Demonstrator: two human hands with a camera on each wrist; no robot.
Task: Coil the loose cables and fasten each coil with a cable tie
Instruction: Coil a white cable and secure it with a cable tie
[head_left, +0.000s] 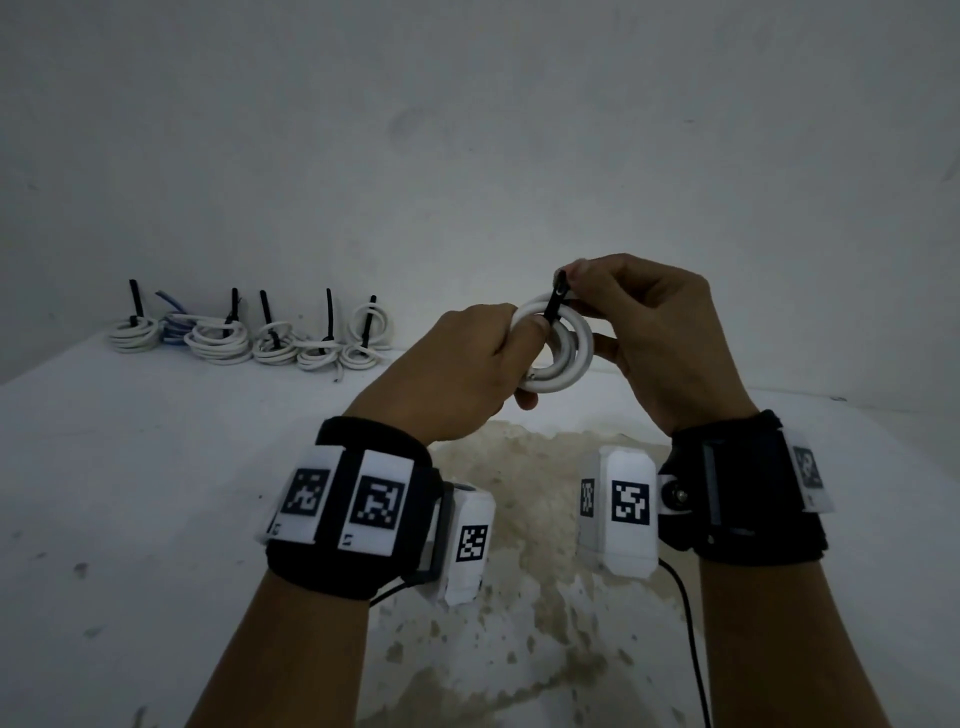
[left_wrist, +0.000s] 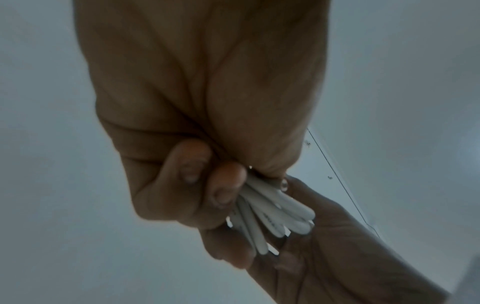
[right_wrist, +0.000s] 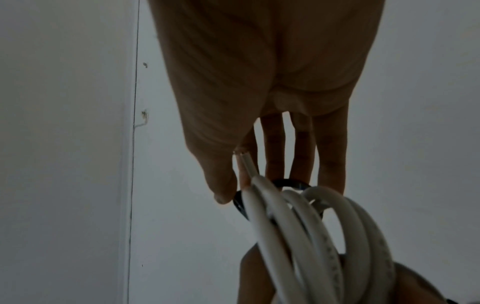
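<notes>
- Head view: the left hand (head_left: 462, 364) grips a white cable coil (head_left: 558, 348), fingers curled round its left side, holding it in the air above the table (head_left: 156, 467). The right hand (head_left: 644, 332) pinches the head of a black cable tie (head_left: 555, 303) that crosses the coil's top. Six tied coils (head_left: 249, 338) stand in a row by the wall (head_left: 467, 130), well apart from the hands.
- Left wrist view: the fingers (left_wrist: 228, 185) are curled tight on the bunched strands (left_wrist: 272, 214).
- Right wrist view: thumb (right_wrist: 221, 179) and forefinger nip the tie's black loop (right_wrist: 288, 183), which circles the strands loosely; the other fingers hang straight.
- Risk, as I judge it: the tie is not yet cinched, so if the left grip eases the stiff loops could spring apart, or a strand could slip outside the loop before it is pulled tight. A lost pinch would let the tail back out.
</notes>
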